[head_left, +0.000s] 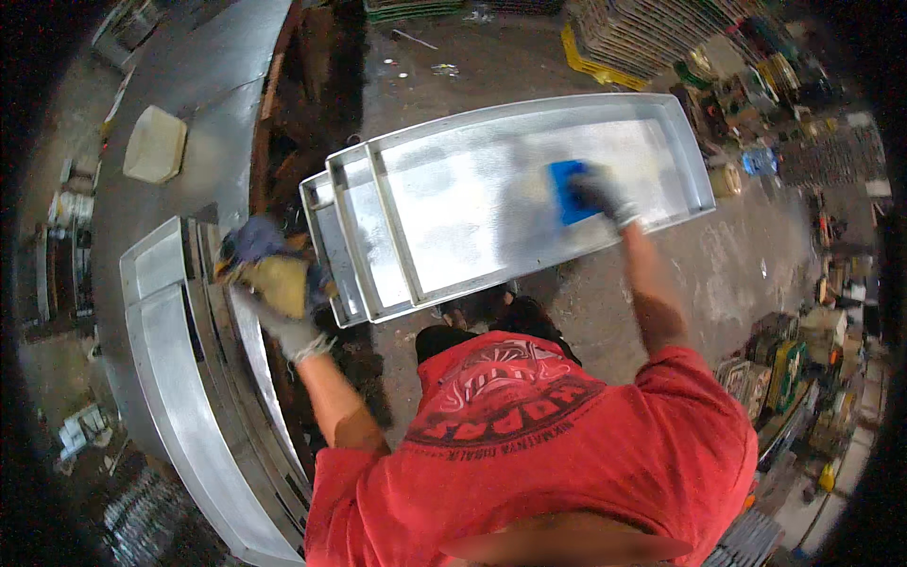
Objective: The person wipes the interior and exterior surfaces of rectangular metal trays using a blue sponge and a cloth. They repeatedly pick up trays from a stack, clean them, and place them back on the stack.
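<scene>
My right hand, in a dark glove with a pale cuff, presses a flat blue pad against the inside of a long shiny metal tray. The tray has low raised walls and lies in front of me, stacked over similar trays whose ends show at its left. On the left, my gloved left hand is closed at a yellowish cloth-like piece; motion blurs its fingers. A bunched purple-grey cloth lies just beyond that piece.
Left of me, more long metal trays rest along a metal-topped table. A cream plastic container stands on that table. Stacked crates with a yellow one are at the far right. Assorted clutter lines the right side.
</scene>
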`<action>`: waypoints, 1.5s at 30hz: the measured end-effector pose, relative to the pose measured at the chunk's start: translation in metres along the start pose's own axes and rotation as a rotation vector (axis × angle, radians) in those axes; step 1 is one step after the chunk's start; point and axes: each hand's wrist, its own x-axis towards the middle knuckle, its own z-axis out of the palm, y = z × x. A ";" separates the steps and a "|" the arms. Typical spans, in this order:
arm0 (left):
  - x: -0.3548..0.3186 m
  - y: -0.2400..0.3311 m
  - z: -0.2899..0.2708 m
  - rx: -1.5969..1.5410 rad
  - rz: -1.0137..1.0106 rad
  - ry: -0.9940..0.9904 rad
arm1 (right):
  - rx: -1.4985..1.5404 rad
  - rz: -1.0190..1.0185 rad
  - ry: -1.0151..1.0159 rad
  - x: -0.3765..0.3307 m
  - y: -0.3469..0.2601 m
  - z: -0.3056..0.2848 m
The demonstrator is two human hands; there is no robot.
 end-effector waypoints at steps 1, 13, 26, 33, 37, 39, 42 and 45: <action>-0.011 0.021 -0.014 0.147 0.029 0.088 | -0.121 -0.006 0.307 -0.003 0.034 -0.054; 0.030 -0.097 0.099 0.232 -0.271 0.001 | -0.687 -0.725 -0.115 -0.026 -0.035 0.308; 0.078 -0.332 0.137 2.087 0.335 -0.221 | -0.759 0.093 0.734 0.020 0.203 -0.285; 0.098 -0.532 0.218 1.914 0.516 -0.509 | -0.102 -0.249 1.144 0.018 0.243 -0.277; 0.110 -0.668 0.271 2.087 0.536 -0.650 | 0.090 -0.048 1.175 0.023 0.243 -0.279; 0.113 -0.737 0.297 2.107 0.490 -0.683 | 0.073 -0.211 1.232 0.024 0.248 -0.280; 0.117 -0.834 0.331 2.005 0.564 -0.792 | 0.246 -0.346 1.302 0.027 0.261 -0.275; 0.122 -0.881 0.349 1.873 0.638 -0.864 | 0.667 -0.404 1.395 0.033 0.270 -0.269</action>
